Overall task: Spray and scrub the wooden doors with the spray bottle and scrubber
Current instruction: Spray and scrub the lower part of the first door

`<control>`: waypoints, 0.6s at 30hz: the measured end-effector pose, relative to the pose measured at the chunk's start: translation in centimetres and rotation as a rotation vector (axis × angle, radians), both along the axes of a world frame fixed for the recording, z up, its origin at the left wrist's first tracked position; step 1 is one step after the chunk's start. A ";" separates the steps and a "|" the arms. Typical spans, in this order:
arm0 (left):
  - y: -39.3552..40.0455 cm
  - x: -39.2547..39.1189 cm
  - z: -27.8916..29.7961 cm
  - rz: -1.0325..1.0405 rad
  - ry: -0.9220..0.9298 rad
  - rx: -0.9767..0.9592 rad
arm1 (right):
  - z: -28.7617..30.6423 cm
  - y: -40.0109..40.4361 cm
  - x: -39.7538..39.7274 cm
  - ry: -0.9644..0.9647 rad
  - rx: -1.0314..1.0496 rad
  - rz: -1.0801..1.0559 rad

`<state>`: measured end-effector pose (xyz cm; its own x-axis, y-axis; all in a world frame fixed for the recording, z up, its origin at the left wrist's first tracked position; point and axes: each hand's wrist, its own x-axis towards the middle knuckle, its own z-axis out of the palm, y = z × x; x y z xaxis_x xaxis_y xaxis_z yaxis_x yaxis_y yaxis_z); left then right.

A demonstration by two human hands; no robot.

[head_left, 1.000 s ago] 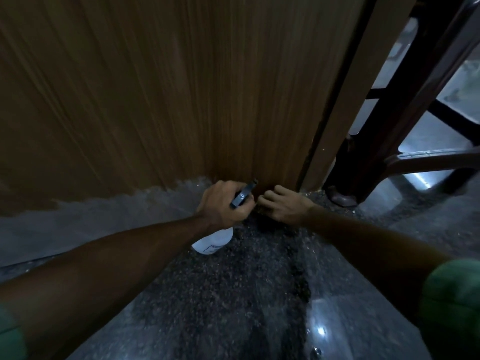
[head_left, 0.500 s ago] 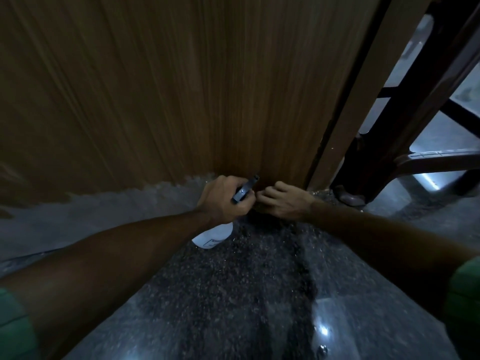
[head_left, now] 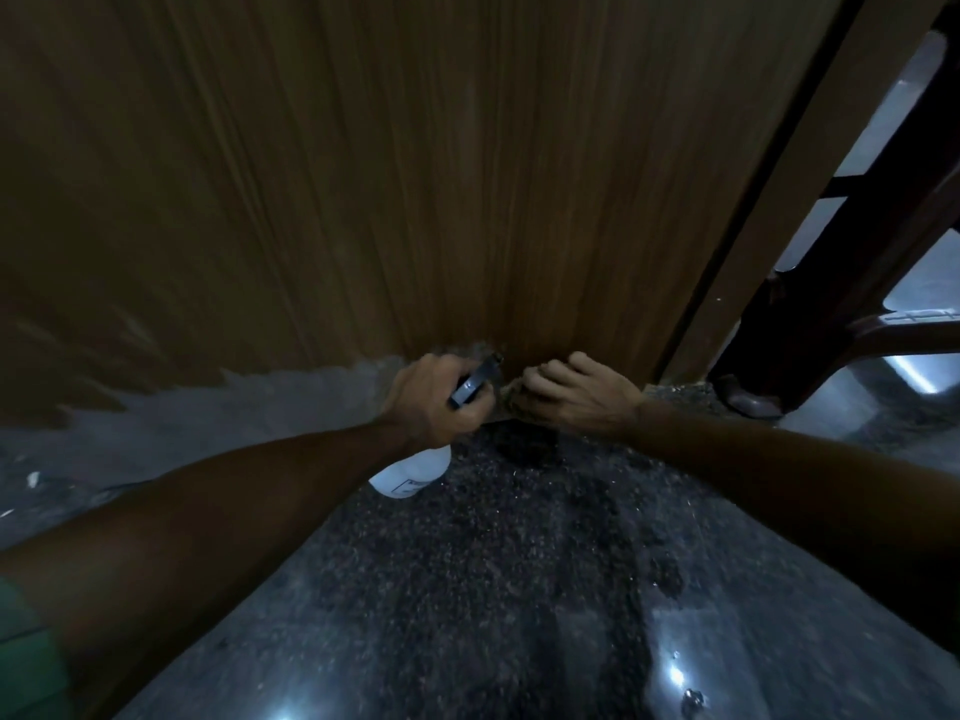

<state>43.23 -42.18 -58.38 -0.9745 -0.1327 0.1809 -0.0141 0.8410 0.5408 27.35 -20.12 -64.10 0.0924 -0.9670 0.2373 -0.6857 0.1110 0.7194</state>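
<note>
My left hand [head_left: 434, 400] grips the spray bottle [head_left: 415, 472]; my right hand [head_left: 571, 394] clutches the scrubber [head_left: 511, 397] against the far door [head_left: 415, 174] bottom.

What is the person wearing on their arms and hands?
Both forearms are bare, and so are the left hand and right hand: no gloves, watch or rings that I can make out. A green sleeve shows on the left upper arm.

One wooden door [head_left: 415, 174], one spray bottle [head_left: 415, 472], one scrubber [head_left: 511, 394] — and two hands — left hand [head_left: 434, 397], right hand [head_left: 576, 397].
</note>
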 end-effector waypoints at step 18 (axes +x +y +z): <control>-3.5 4.7 1.9 0.042 0.011 -0.020 | 2.0 -3.4 2.3 0.144 0.065 0.065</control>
<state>47.88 -45.69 -56.43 -0.9661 -0.1699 0.1942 -0.0440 0.8503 0.5245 29.66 -23.55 -62.09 0.1842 -0.9707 0.1543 -0.5789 0.0197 0.8152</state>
